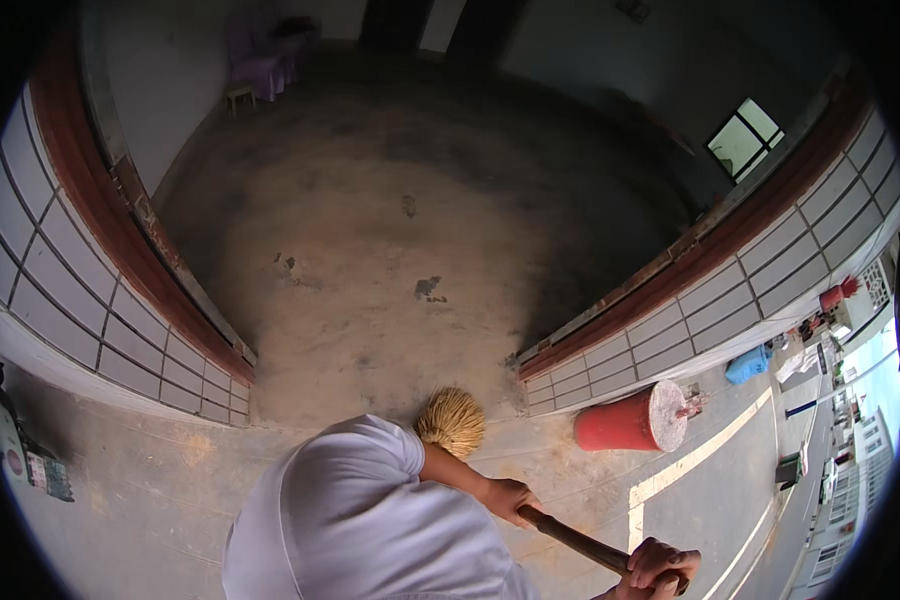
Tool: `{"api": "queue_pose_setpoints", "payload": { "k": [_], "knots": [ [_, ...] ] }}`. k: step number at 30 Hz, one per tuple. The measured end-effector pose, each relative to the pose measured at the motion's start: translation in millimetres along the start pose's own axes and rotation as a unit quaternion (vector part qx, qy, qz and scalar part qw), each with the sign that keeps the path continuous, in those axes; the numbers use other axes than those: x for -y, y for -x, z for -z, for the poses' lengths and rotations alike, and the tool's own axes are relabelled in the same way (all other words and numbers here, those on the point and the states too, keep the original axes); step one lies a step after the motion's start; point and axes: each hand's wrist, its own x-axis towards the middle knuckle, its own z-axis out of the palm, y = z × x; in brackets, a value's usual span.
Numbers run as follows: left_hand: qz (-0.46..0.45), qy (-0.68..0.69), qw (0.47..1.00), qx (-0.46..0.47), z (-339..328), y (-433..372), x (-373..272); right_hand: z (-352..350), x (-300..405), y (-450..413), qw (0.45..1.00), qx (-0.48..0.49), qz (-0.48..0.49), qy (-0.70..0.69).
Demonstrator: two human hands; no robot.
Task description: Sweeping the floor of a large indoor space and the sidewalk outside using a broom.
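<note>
A long brown wooden handle (576,540) slants across the lower right of the head view. Around its lower part my left hand (510,501) is closed, with the left arm reaching across from the white shirt sleeve. My right hand (658,566) grips the handle near its upper end, close to the bottom edge of the picture. Beyond the left forearm a straw broom head (451,421) shows at the doorway's threshold, its stiff bristles fanned out. The forearm hides the stretch between the handle and the bristles.
A wide doorway with tiled walls (667,337) opens onto a stained concrete floor (345,300). Outside on the right stand a red bucket-shaped container (619,420) and a blue bag (748,365). A partly visible vehicle (15,450) is at the far left. Inside stands a small stool (241,93).
</note>
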Motion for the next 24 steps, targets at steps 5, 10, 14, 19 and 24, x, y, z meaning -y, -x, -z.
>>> {"api": "queue_pose_setpoints", "payload": {
  "k": [5,10,14,19,24],
  "knots": [
    [-0.027,0.011,0.999,0.028,-24,-9,-5,23,22,27,0.998,-0.028,0.056,0.027],
    [0.011,-0.037,0.999,0.022,-47,-21,-2,69,27,58,0.997,-0.068,0.034,0.011],
    [0.055,-0.034,0.996,0.064,-89,-48,-7,101,59,109,0.978,-0.199,-0.024,0.061],
    [0.004,-0.072,0.996,0.045,-175,-96,-2,166,96,174,0.934,-0.353,-0.013,0.052],
    [-0.040,-0.029,0.997,0.056,-234,-143,-12,194,131,183,0.946,-0.301,0.014,0.119]
  ]
}}
